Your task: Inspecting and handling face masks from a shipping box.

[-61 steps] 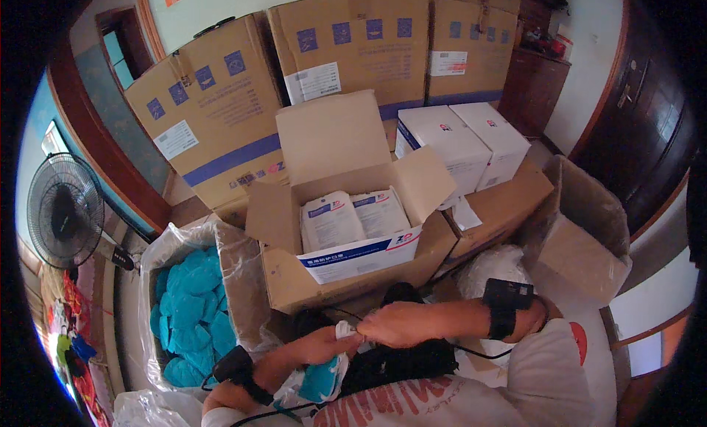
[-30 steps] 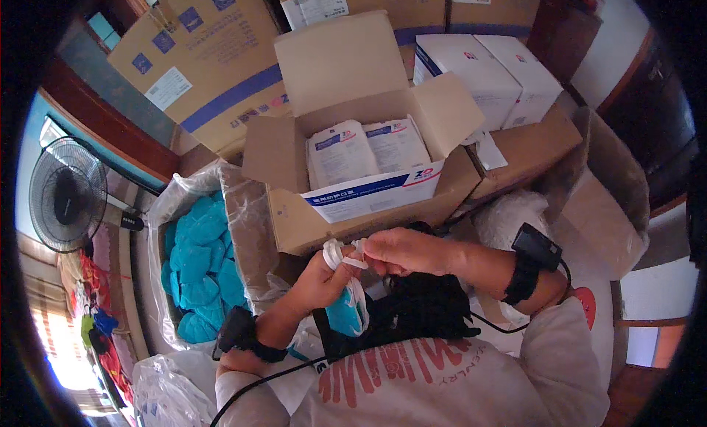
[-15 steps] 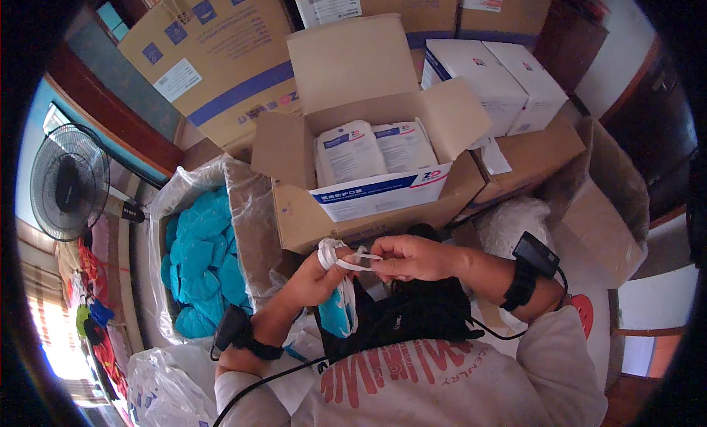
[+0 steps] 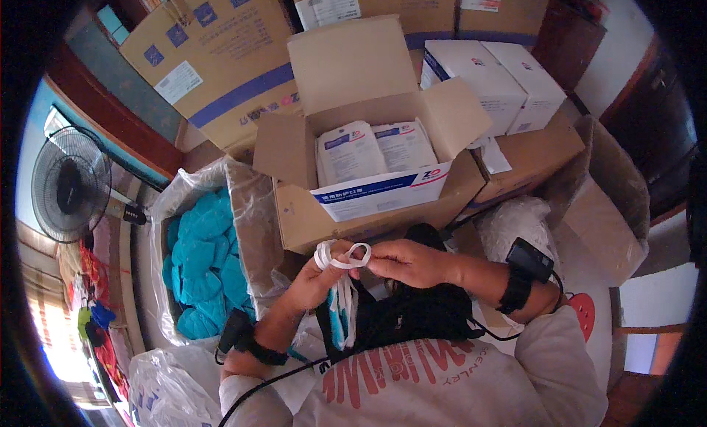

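Left hand (image 4: 313, 281): fingers curled closed around the white straps (image 4: 322, 255), which wrap over them near the thumb.
Teal-and-white bundle (image 4: 342, 313): hangs below the left hand, in front of the person's body, turned more edge-on than half a second ago, so less teal shows.
Strap loop (image 4: 369, 255): now stands as a rounded ring between the hands; half a second ago it was a flatter stretch reaching the right fingers.
Right hand (image 4: 409, 263): fingers bent together beside the ring; cannot tell whether they grip it.
Meaning: the strap seems slacker, and the handling of the straps looks unfinished.
Lined carton (image 4: 254, 232): unchanged at left, heaped with teal pieces (image 4: 200, 280).
Open white box (image 4: 383, 195): its packets (image 4: 350, 152) sit as before.
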